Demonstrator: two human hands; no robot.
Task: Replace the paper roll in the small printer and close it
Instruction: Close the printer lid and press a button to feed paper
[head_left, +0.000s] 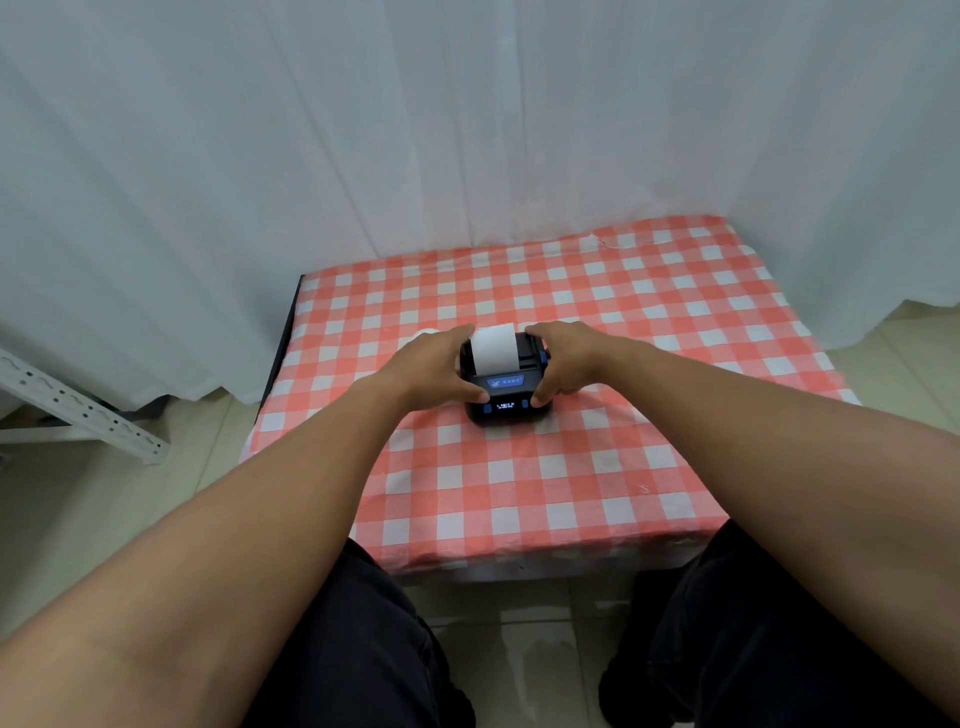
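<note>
Two bare hands, left hand (439, 366) and right hand (563, 358), grip a small black printer (506, 397) mid-table on a checked tablecloth (571, 467); white paper (493, 349) sticks up.

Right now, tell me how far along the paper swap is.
Done, it seems: a white paper strip stands up out of the printer, so a roll looks loaded. In hand: the left hand and right hand grip its two sides. Left: whether the lid has latched cannot be told.
</note>
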